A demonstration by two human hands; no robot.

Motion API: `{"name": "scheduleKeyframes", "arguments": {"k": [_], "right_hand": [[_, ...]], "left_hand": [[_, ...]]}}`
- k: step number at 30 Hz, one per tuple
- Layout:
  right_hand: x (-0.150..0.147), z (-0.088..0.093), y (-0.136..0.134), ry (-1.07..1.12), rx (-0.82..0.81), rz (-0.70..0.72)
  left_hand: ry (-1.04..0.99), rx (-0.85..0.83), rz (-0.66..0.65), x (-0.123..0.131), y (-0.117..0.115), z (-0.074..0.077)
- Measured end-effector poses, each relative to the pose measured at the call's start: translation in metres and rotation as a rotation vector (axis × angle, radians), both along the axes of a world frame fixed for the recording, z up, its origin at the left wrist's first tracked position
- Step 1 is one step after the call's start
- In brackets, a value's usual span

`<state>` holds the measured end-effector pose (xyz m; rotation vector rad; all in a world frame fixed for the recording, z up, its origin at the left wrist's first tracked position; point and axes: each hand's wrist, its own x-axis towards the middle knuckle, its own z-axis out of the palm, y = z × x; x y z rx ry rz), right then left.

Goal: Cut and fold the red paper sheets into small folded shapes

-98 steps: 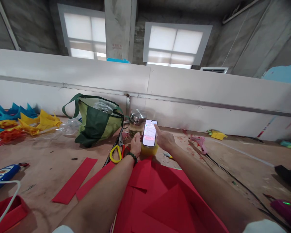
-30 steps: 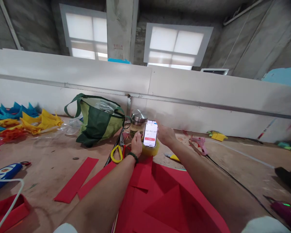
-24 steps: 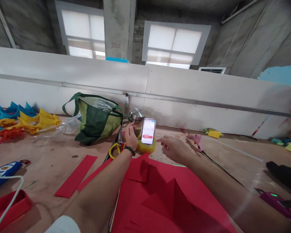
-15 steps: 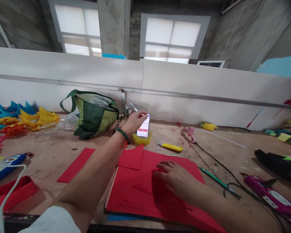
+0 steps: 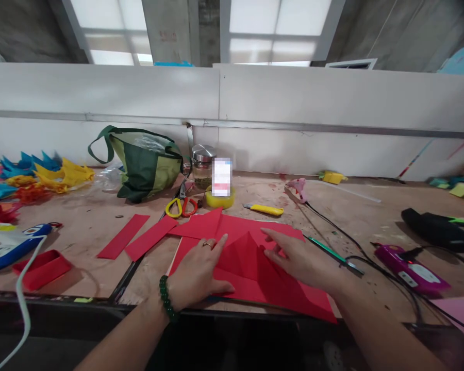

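A red sheet (image 5: 235, 291) lies in front of me, with a raised, peaked red piece (image 5: 243, 255) near its middle. My left hand (image 5: 201, 270) rests at the left of that piece, thumb and index finger stretched apart, holding nothing. On the other side, my right hand (image 5: 299, 253) hovers over or touches the sheet, its fingers spread; I cannot tell whether a fingertip meets the peak. A smaller red piece (image 5: 201, 225) lies at the upper left of the sheet. Two red strips, one strip (image 5: 124, 237) and another strip (image 5: 151, 238), lie farther left.
Behind are scissors (image 5: 182, 203), a yellow tape roll (image 5: 221, 199) with a phone (image 5: 221, 178) leaning upright, a jar (image 5: 203, 167) and a green bag (image 5: 149, 165). A yellow cutter (image 5: 266, 209), glue gun (image 5: 298, 189) and purple power strip (image 5: 412, 268) lie rightward.
My left hand has come back from the phone to the red sheet. A peaked red piece now stands between my hands. Scissors and a second strip have come into sight.
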<state>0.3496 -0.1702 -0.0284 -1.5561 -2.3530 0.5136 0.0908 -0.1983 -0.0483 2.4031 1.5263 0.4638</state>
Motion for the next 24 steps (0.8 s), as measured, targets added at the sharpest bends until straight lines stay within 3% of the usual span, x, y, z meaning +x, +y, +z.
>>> {"name": "scheduleKeyframes", "arguments": {"k": [3, 8, 10, 13, 15, 17, 22, 24], "right_hand": [[-0.010, -0.012, -0.017, 0.245, -0.141, -0.012], [-0.020, -0.024, -0.027, 0.440, -0.066, -0.028], [-0.021, -0.018, -0.033, 0.405, 0.032, -0.049], [-0.027, -0.007, -0.047, 0.307, 0.368, -0.037], [-0.036, -0.002, -0.055, 0.236, 0.605, 0.058], [-0.045, -0.001, -0.061, 0.167, 0.743, 0.179], [-0.052, 0.000, -0.079, 0.133, 0.872, 0.312], [-0.046, 0.005, -0.090, 0.166, 0.815, 0.281]], "left_hand": [[-0.067, -0.004, 0.031, 0.006, 0.000, -0.014], [-0.251, 0.014, 0.031, 0.005, 0.000, -0.020], [-0.279, 0.088, 0.032, 0.001, -0.005, -0.015], [-0.149, 0.398, -0.001, -0.004, -0.020, -0.001], [-0.027, 0.597, -0.037, -0.005, -0.033, 0.006], [0.034, 0.686, -0.076, -0.005, -0.045, 0.010], [-0.019, 0.735, -0.041, -0.015, -0.067, 0.011], [-0.017, 0.726, -0.035, -0.025, -0.071, 0.013]]}}
